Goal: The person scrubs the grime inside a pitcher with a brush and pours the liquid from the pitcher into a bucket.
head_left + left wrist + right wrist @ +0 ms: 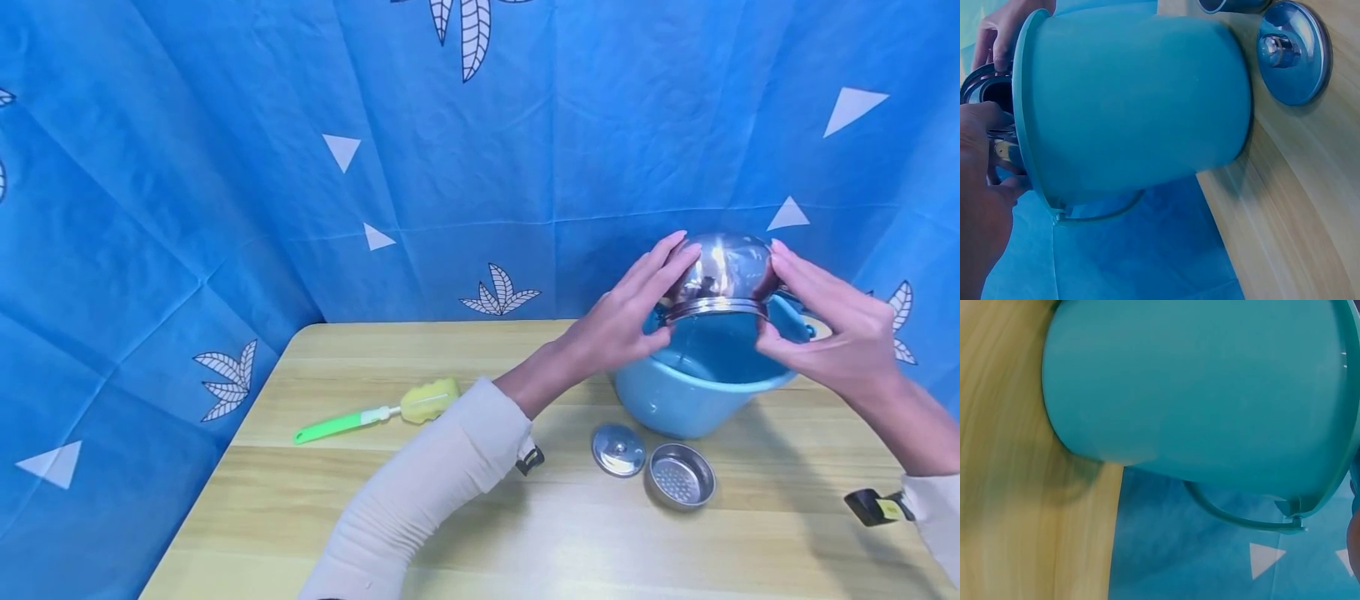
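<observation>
Both hands hold a shiny steel pot (pixel 722 271) tipped over, its mouth facing down, above a light blue bucket (pixel 667 400). My left hand (pixel 626 312) grips the pot's left side, fingers on top and thumb near the rim. On the opposite side my right hand (pixel 840 321) holds it the same way. The left wrist view shows the pot's dark opening (pixel 997 94) at the bucket's rim, partly hidden by fingers. In the right wrist view the bucket (pixel 1197 381) fills most of the picture, with only a sliver of hand at the right edge.
In front of the bucket lie a small steel lid (pixel 618 450) with a knob and a round perforated steel dish (pixel 681 477). A yellow sponge brush (pixel 429 401) with a green handle rests on the wooden table (pixel 330 500). Blue patterned cloth (pixel 450 167) hangs behind.
</observation>
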Motion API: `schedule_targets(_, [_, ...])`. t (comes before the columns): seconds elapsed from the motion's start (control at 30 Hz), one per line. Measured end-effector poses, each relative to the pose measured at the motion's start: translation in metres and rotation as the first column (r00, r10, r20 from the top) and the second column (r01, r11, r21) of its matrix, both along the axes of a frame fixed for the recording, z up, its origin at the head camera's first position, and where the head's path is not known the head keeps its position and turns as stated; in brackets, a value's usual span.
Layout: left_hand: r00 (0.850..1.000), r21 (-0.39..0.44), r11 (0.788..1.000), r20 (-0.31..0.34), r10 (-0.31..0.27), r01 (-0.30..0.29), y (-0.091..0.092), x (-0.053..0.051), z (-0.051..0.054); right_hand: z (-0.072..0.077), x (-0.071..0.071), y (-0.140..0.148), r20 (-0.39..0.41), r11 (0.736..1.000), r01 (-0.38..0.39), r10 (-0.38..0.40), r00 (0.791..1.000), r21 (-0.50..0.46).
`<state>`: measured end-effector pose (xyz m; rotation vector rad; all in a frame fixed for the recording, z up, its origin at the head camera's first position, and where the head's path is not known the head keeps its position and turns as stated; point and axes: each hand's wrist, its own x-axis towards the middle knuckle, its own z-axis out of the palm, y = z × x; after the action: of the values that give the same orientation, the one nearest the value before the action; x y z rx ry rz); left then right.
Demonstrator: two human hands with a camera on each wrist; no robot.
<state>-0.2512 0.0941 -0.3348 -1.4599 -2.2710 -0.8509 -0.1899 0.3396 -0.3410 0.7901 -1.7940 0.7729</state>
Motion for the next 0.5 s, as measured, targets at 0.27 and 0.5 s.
schedule_targets(0.27, [0.991, -0.029, 0.999, -0.136, 0.014, -0.018, 0.0017, 0.0007, 0.0005, -0.0007, -0.0021, -0.0003, -0.082, 1.0, -0.005, 0.005, 0.997, 0.002])
schedule_targets(0.5, [0.973, -0.043, 0.999, -0.232, 0.012, -0.023, 0.0036, 0.0011, 0.001, -0.0002, -0.0026, -0.0048, -0.15, 1.0, -0.004, 0.001, 0.989, -0.022])
